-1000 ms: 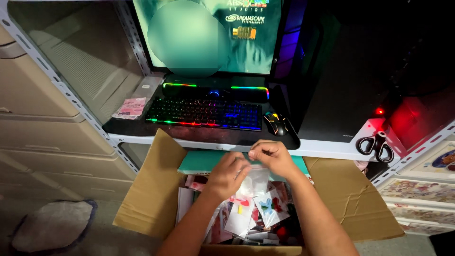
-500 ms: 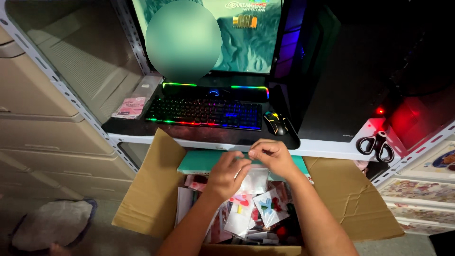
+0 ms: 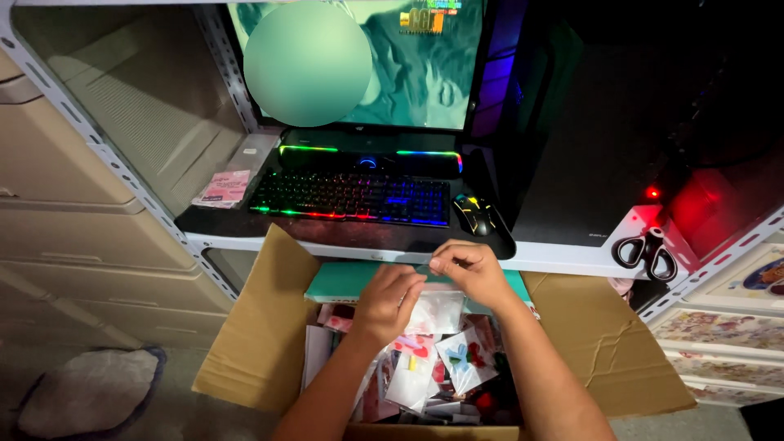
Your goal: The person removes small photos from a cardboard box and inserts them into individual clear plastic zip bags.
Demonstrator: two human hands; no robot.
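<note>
shelf: grey metal rack shelf [image 3: 572,255] is carrying the desk gear; its front edge is sitting just above the box
box: open brown cardboard box [image 3: 261,343] is standing under the shelf, flaps folded out, full of small clear packets with coloured bits inside
monitor: lit flat screen [image 3: 408,73] is standing at the back of the shelf
keyboard: black keyboard with rainbow backlight [image 3: 351,198] is lying in front of the screen, dark mouse [image 3: 474,214] just beside it
scissors: black-handled scissors [image 3: 645,249] are lying on the shelf's right end, well apart from the hands
bag: small clear plastic zip bag [image 3: 437,306] is hanging over the box, top edge near the shelf front
left hand: left hand [image 3: 390,304] is closing fingers on the bag's top left, pinching
right hand: right hand [image 3: 469,269] is pinching the bag's top right between thumb and fingers
judgement: looks like the bag's top strip is being worked; both pinches staying close together on the strip and pulling evenly should help, keeping the bag over the box so anything falling is landing inside
</note>
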